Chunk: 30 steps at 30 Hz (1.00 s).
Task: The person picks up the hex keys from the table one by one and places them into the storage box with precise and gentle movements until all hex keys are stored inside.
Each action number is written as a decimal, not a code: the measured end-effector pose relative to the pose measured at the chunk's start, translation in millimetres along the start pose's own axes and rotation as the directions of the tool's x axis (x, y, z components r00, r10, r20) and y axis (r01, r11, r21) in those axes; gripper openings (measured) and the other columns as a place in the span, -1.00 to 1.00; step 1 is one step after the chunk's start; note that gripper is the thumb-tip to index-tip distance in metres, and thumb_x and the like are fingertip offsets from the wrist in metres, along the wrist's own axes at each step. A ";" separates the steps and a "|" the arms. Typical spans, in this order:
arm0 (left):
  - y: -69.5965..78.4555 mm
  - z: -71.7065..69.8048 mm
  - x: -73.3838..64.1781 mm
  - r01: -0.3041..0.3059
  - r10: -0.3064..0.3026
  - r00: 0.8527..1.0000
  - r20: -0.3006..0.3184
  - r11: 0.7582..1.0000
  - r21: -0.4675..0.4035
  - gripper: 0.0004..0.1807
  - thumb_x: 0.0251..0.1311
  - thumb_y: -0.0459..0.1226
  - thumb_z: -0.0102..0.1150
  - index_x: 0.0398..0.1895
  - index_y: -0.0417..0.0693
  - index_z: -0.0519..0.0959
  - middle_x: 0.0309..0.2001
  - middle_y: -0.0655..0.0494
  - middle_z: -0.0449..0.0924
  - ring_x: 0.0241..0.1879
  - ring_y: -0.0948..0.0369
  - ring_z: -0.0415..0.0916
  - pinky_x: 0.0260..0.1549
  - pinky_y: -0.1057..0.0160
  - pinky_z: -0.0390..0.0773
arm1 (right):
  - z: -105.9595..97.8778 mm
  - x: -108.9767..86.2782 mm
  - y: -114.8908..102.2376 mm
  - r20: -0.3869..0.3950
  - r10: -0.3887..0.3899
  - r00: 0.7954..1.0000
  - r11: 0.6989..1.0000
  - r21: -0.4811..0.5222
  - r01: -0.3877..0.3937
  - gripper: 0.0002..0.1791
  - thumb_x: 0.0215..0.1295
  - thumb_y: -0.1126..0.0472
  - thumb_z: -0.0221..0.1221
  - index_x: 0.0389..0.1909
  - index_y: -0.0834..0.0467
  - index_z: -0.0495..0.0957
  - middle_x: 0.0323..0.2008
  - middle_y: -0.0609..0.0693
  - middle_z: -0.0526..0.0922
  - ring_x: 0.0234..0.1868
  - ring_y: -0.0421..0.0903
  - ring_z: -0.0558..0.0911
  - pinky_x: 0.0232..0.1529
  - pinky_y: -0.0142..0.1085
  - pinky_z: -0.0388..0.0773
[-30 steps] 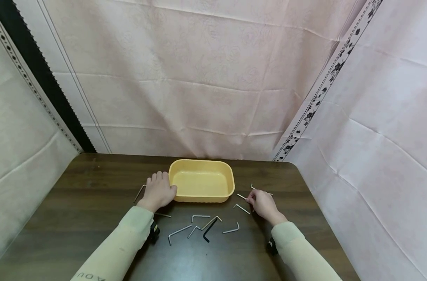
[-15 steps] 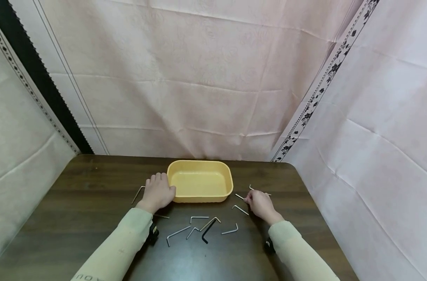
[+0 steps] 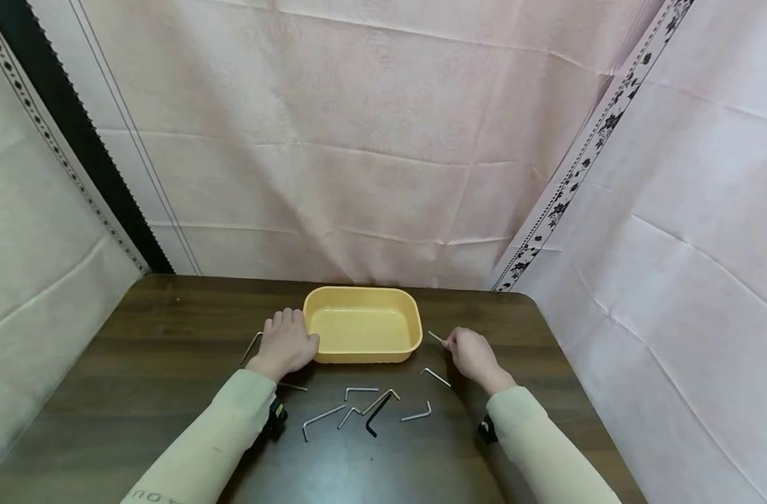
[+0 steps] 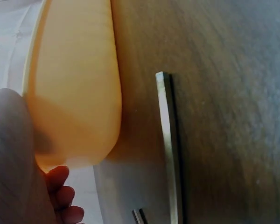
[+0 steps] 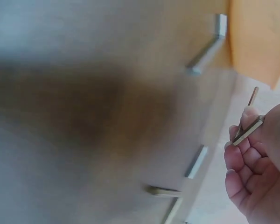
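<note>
My right hand [image 3: 474, 357] pinches a metal hex key [image 3: 436, 337] between thumb and fingers, to the right of the yellow plastic tray [image 3: 361, 330]. In the right wrist view the L-shaped hex key [image 5: 248, 130] shows both arms, with the fingertips around its middle. My left hand [image 3: 286, 344] grips the tray's left end. The left wrist view has its thumb along the tray wall [image 4: 79, 88] and fingertips [image 4: 64, 196] curled at the end. Nothing lies inside the tray.
Several silver hex keys, among them one at right [image 3: 436, 377], and a black hex key [image 3: 377, 417] lie on the dark wooden table [image 3: 188, 322] in front of the tray. Two more lie by the left forearm, one partly hidden [image 3: 251, 347]. A pale cloth [image 3: 358, 175] hangs behind.
My right hand has risen slightly toward the back with the hex key, and the key behind it is now covered in the head view. The left hand stays on the tray.
</note>
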<state>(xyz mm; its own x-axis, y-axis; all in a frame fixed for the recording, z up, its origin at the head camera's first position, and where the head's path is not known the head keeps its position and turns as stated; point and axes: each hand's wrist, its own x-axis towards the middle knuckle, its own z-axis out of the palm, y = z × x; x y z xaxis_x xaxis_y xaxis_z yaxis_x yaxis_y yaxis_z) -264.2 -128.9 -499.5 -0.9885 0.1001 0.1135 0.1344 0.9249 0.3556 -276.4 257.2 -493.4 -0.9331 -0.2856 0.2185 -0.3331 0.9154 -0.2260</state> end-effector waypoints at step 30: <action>-11.0 3.3 2.7 -0.067 0.068 0.998 0.006 0.996 -0.053 -0.58 0.22 -0.11 -0.02 -0.06 -0.30 0.32 -0.19 -0.11 0.28 -0.19 -0.03 0.20 -0.13 -0.04 0.19 | 13.2 69.0 -122.6 0.125 -0.152 0.980 0.986 0.086 0.141 -0.75 0.36 0.12 0.17 -0.52 0.10 0.49 -0.54 -0.11 0.49 -0.48 -0.14 0.50 -0.35 -0.24 0.47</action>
<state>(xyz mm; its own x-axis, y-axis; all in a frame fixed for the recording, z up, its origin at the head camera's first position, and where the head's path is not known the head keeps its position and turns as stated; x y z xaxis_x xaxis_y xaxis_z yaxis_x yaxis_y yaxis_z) -268.5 -137.6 -506.2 -0.9775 0.1647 0.1319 0.2043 0.8952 0.3960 -301.7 121.5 -463.2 -0.8814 -0.4542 0.1297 -0.4721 0.8379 -0.2740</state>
